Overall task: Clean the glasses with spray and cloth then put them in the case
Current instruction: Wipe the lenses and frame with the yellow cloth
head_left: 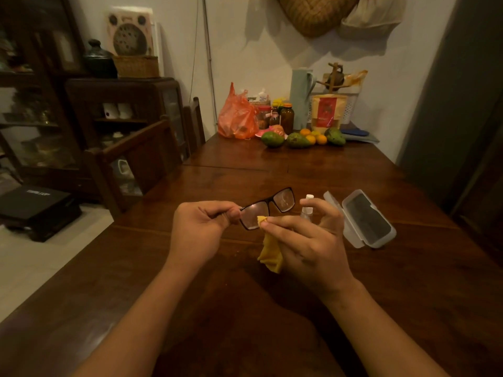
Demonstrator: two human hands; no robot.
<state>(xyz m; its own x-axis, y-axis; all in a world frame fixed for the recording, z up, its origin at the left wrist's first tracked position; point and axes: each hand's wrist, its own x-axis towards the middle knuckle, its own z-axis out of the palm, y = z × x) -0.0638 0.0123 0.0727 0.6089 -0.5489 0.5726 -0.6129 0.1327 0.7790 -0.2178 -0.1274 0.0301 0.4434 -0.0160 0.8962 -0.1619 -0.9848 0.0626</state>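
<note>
Steadied over the table (245, 308) by the left hand (201, 229) pinching one end, the glasses (268, 208) are rubbed with the yellow cloth (270, 251) pinched in the right hand's (307, 240) fingers (272, 225), the case (366, 220) lying open alongside.

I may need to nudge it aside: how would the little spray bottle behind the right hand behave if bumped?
The spray bottle stands upright, narrow and tall, so it would probably tip easily. It looks like small clear plastic, so likely light. If round, it might roll toward the open case once down.
</note>
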